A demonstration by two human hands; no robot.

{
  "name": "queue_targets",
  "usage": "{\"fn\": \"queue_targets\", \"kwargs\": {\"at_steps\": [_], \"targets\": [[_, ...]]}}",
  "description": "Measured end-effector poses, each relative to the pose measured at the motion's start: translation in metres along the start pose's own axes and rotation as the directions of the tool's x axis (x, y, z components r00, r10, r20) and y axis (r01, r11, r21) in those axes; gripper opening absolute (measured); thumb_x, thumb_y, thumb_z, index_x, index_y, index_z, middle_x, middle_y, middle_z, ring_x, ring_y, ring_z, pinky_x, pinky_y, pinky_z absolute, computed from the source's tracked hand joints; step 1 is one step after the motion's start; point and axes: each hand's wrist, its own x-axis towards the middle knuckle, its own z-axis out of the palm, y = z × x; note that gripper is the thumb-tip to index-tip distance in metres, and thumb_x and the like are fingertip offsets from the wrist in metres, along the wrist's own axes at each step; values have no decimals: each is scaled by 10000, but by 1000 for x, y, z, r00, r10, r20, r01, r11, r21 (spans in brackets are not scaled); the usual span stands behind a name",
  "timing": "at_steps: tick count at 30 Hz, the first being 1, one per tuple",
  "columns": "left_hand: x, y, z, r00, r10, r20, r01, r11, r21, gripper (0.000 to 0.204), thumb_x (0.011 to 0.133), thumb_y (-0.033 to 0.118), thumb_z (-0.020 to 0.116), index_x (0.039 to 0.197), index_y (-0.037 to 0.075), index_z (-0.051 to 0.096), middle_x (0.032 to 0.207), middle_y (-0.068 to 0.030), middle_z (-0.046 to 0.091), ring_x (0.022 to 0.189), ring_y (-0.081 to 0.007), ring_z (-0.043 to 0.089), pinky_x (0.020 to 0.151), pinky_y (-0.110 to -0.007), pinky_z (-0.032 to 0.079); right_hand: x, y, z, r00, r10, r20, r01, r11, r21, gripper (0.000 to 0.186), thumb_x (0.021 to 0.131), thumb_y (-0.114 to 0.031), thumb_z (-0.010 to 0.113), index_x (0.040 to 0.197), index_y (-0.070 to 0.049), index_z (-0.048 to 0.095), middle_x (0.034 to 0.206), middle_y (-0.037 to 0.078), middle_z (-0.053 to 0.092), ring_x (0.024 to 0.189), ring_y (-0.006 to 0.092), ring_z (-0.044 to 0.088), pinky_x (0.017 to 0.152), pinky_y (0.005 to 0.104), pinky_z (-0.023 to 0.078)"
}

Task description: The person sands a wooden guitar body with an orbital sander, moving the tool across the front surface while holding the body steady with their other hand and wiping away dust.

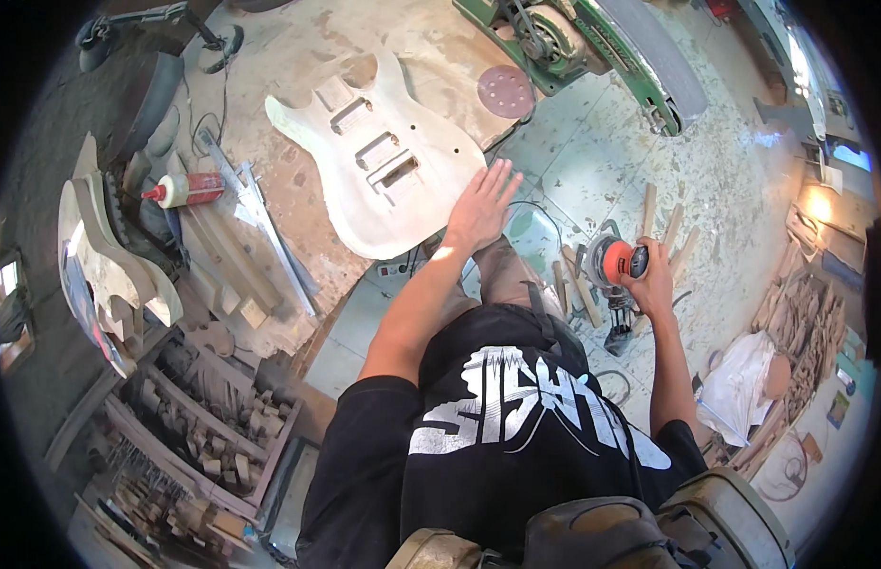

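Note:
A pale, unpainted electric guitar body with pickup and bridge cutouts lies on the workbench. My left hand rests flat on its near right edge, fingers stretched out, holding nothing. Off to the right, away from the guitar body, my right hand is wrapped round an orange and black orbital sander. The sander is tipped on its side, with its pad facing left; the pad's face is hidden. A round brown sanding disc with holes sits at the bench's far right corner.
On the bench's left lie a red-capped glue bottle, a metal caliper and wood strips. A green belt machine stands beyond. Wood offcuts fill a rack at lower left. Sticks lie on the tiled floor.

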Motion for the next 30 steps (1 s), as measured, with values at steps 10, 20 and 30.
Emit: {"fn": "queue_targets", "kwargs": {"at_steps": [10,20,30], "targets": [[-61,-12,-16,979,-182,-95,174,981,-89,740,1015,372,615,1639,48,385,1717,-115,371,1598,-271,323,1299,-445,273,6,-35,-9,997,-74,-14,75,997,12,671,715,-118,846,1318,-158,556,1217,141,558,1055,439,662,873,517,553],[-106,-24,-31,965,-258,-55,261,964,44,742,1010,439,609,1651,129,399,1730,-110,346,1598,-317,311,1284,-554,266,8,-96,2,937,-342,-70,343,939,16,573,753,-126,818,1290,-145,617,1164,135,579,985,401,693,809,487,570],[-134,-112,-43,446,-810,-380,808,547,-218,803,1071,509,524,1682,42,295,1739,-287,223,1619,-462,190,1306,-575,179,22,-184,51,731,-677,91,681,732,-29,669,682,-142,856,1299,-183,600,1242,146,549,1102,382,654,799,499,616]]}}
